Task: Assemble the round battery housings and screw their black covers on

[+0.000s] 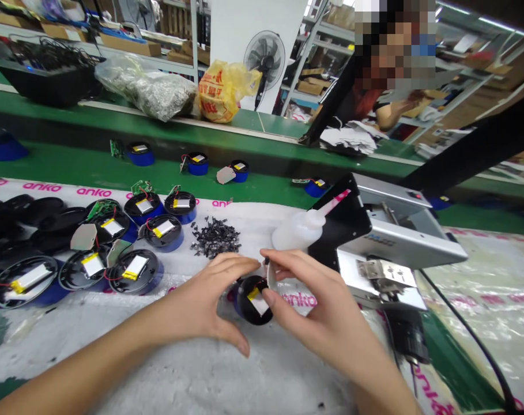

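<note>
In the head view, a small round black housing [247, 304] with a silver and yellow battery [258, 301] inside sits on the white sheet between my hands. My left hand [201, 297] curves round its left side, thumb and fingers wide apart. Pinched in my right hand [316, 297] is a pale, thin circuit board [271, 274], held on edge over the housing's right rim. My right fingers hide part of the board and of the housing. Just beyond my hands lies a pile of small black parts [216, 237].
Several similar housings [136, 271] with batteries stand at left, beside black rings [49, 222]. A white squeeze bottle [298, 229] and a grey machine [391, 225] are at right. More units [198, 164] line the green conveyor [166, 173]. A person [387, 112] is across it.
</note>
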Demonstrator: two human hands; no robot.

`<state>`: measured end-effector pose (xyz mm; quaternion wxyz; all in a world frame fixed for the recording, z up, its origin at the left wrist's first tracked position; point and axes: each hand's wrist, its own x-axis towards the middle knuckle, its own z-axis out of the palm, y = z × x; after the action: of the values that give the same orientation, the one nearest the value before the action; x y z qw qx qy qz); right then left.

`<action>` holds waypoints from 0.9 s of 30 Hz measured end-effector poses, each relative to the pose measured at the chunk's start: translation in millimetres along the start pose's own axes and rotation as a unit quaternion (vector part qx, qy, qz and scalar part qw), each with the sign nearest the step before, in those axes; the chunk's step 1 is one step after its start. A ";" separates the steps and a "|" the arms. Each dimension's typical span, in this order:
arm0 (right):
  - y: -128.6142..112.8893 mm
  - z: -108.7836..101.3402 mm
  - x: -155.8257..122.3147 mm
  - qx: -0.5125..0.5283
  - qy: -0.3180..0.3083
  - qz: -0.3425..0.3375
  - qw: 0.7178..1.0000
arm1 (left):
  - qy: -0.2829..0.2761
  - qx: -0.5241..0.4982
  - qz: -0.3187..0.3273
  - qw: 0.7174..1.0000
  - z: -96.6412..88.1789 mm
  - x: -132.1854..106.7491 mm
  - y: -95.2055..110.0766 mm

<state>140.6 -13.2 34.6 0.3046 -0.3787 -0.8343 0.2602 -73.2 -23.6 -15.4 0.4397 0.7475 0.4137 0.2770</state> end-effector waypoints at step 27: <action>11.9 57.7 -65.1 0.261 0.110 0.147 0.948 | -0.065 -0.391 -0.222 0.891 4.2 2.1 -2.4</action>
<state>139.9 -69.4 -32.8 0.4409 -0.4304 -0.6337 0.4678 -69.8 -23.0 -19.4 0.7723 0.4204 0.3978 0.2619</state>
